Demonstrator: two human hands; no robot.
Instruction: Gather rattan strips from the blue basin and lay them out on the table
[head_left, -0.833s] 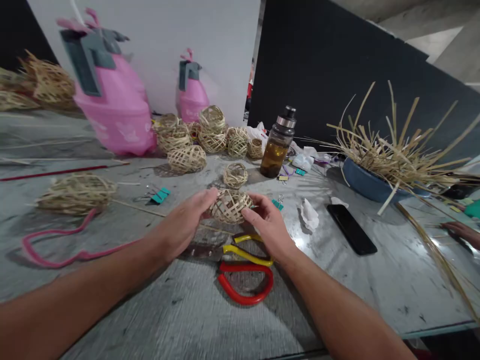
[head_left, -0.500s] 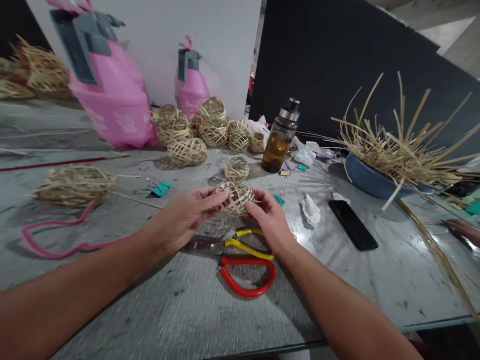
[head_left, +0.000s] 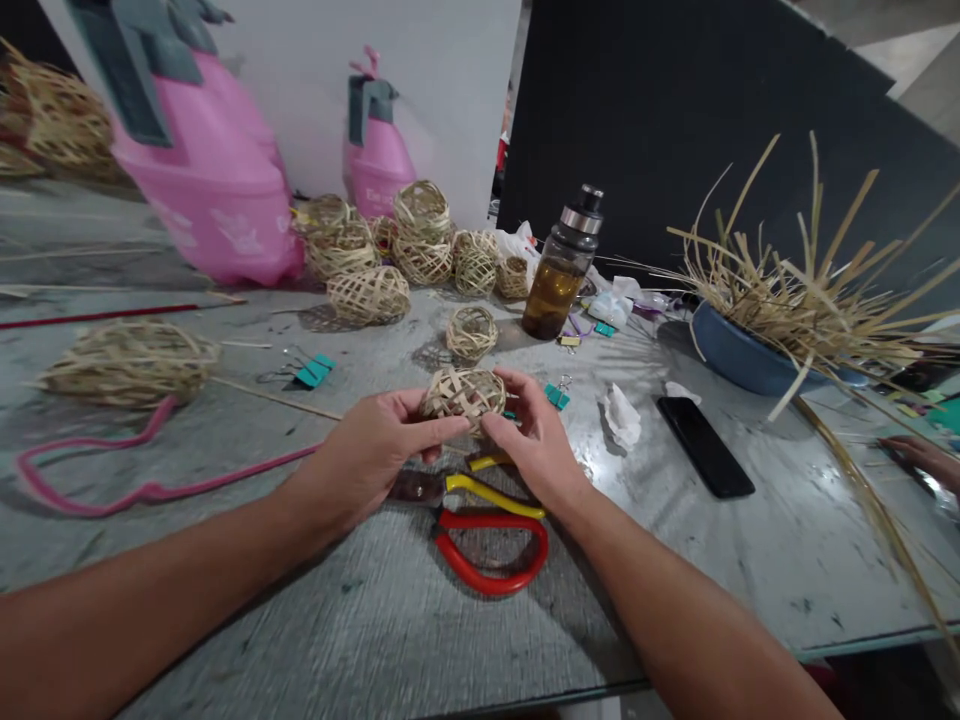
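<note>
Between my two hands is a small woven bamboo ball [head_left: 459, 388], its strips crossing in an open lattice. My left hand [head_left: 386, 430] grips its left side, thumb along the near face. From the right, my right hand [head_left: 531, 425] closes thumb and fingers on the other side. Under and in front of the hands lie scissors [head_left: 491, 582] with one red and one yellow handle; the left hand partly covers their blades. Just beyond the held ball sits another small woven ball [head_left: 471, 333] on the table.
Several woven balls [head_left: 424, 235] cluster near pink spray bottles [head_left: 214, 190]. A bottle of amber liquid [head_left: 559, 275], binder clips [head_left: 313, 371], a phone [head_left: 705, 447] and a blue bowl [head_left: 739, 350] of strips surround the work. Another person's hand [head_left: 926, 460] shows at far right.
The held ball has turned and dipped slightly toward me. My left thumb has slid rightward across its near face. The view has shifted a little.
</note>
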